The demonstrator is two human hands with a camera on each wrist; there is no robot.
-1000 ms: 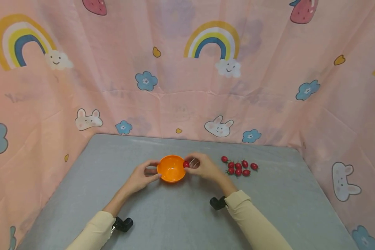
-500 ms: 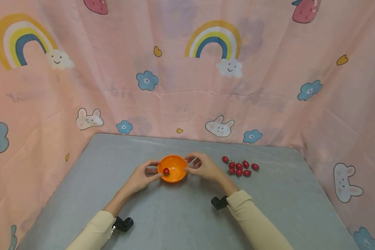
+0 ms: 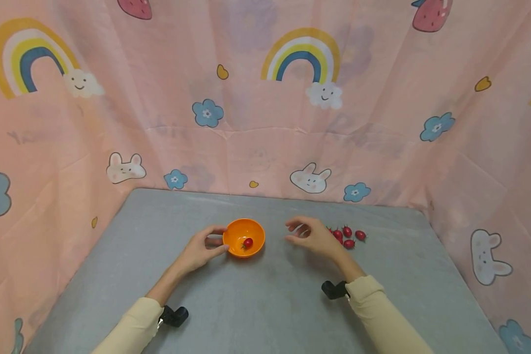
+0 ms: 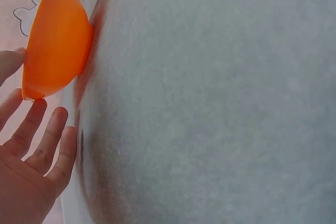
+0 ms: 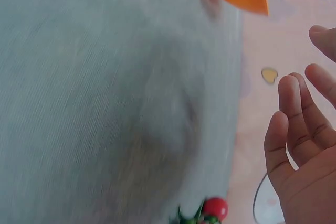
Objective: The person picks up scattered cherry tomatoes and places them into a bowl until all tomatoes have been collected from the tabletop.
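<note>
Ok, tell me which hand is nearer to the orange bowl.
Left. The left hand touches the left side of the orange bowl with thumb and fingers; the right hand is off to the bowl's right, not touching it.

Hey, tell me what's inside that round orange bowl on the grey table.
Inside the orange bowl lies one small oval red tomato with a green stem. The tomato covers the patch of bowl beneath it, and the wrist views show only the bowl's outside.

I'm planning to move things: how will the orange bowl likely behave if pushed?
The orange bowl is probably stiff: it looks smooth and evenly round. It narrows downward, so a high push might tip it. The rounded tomato inside may roll.
</note>
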